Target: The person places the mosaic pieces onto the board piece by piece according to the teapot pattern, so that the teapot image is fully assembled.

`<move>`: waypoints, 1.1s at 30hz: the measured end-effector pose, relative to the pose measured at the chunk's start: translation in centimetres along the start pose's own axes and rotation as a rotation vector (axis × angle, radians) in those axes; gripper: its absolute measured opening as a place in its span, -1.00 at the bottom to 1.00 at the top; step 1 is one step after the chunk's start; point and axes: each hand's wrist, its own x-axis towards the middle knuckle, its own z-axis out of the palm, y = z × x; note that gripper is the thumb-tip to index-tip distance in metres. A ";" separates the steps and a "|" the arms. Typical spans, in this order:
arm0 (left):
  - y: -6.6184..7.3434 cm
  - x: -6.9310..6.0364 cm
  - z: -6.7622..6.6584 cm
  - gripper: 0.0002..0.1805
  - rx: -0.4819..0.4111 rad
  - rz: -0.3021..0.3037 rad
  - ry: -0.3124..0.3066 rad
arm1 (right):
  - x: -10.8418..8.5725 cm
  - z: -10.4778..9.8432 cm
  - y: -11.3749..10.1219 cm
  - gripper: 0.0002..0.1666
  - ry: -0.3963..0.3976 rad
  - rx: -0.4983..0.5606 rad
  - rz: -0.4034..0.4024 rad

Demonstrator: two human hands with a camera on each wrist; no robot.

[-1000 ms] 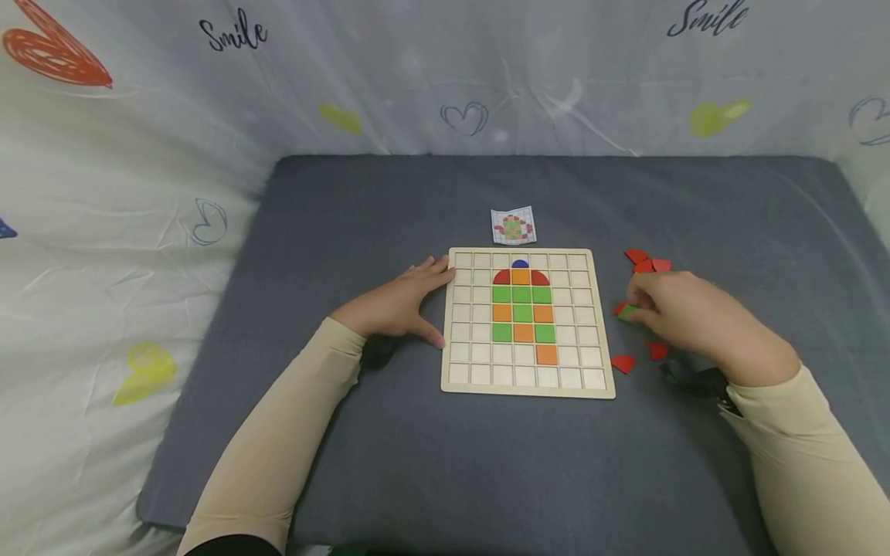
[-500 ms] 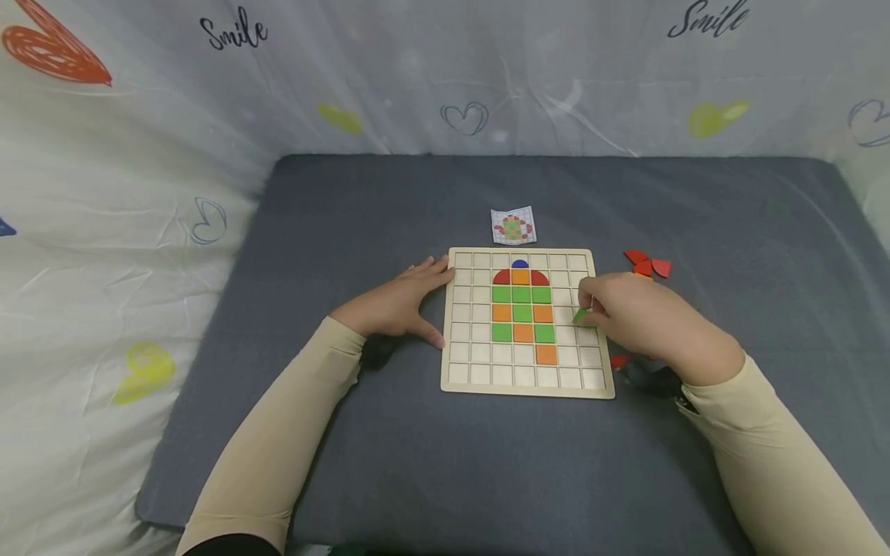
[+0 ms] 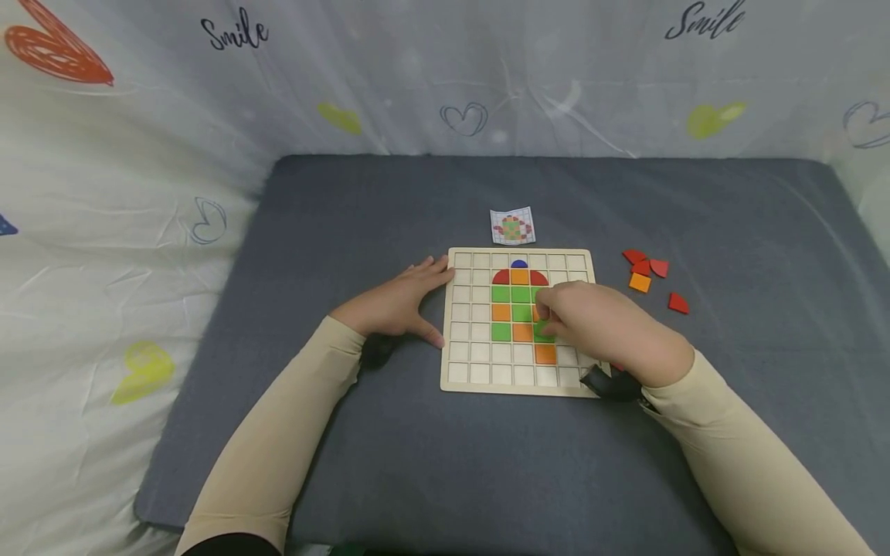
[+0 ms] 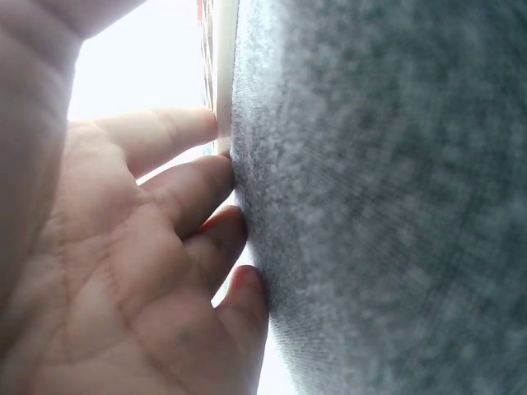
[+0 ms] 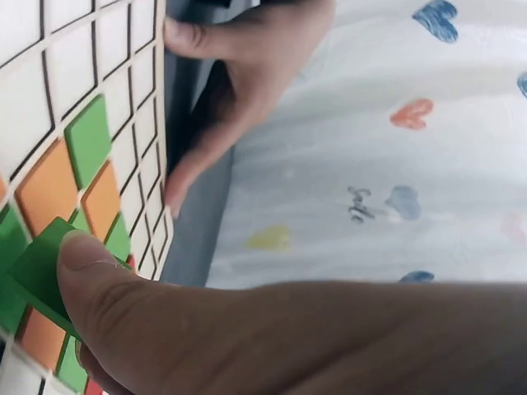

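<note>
A wooden grid board [image 3: 514,391] lies on the grey table, with green, orange, red and blue tiles set in its middle squares. My left hand [image 3: 396,305] spreads along the board's left edge, thumb and fingers touching the frame. In the left wrist view, the fingertips [image 4: 204,127] lie against that edge. My right hand [image 3: 605,328] hovers over the right part of the pattern, covering some tiles. Between its thumb and fingers it pinches a green square tile [image 5: 37,267], tilted above the tiles in the right wrist view. An orange tile [image 3: 545,354] sits in the row below.
Behind the board lies a small printed card [image 3: 512,226] with a coloured grid picture. Several red quarter-round tiles [image 3: 678,303] and an orange square tile [image 3: 640,283] lie loose to the right. A white patterned cloth [image 3: 417,69] hangs behind the table.
My right hand has moved left from the loose tiles to above the pattern, carrying the green tile. The loose orange tile is now uncovered. My left hand has stayed at the board's edge.
</note>
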 end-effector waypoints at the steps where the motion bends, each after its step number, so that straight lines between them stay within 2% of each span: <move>1: 0.0 0.0 0.0 0.39 -0.002 0.000 -0.001 | 0.1 0.1 -0.2 -0.74 -0.004 0.010 -0.013; 7: -0.1 0.1 0.0 0.38 -0.006 0.007 -0.004 | 0.3 1.3 -1.1 -0.69 -0.016 0.026 -0.107; 13: -0.3 0.3 -0.1 0.39 -0.002 0.017 -0.007 | 0.6 2.0 -1.2 -0.67 -0.005 0.031 -0.148; 19: -0.2 0.2 -0.1 0.41 -0.003 0.029 -0.009 | 0.9 2.3 -1.1 -0.72 -0.016 0.025 -0.150; 26: -0.3 0.2 -0.1 0.40 -0.007 0.027 -0.008 | 1.0 2.7 -1.0 -0.66 -0.019 0.026 -0.150; 33: -0.4 0.2 0.1 0.40 0.009 0.028 -0.005 | 1.0 3.0 -0.8 -0.73 -0.030 0.026 -0.123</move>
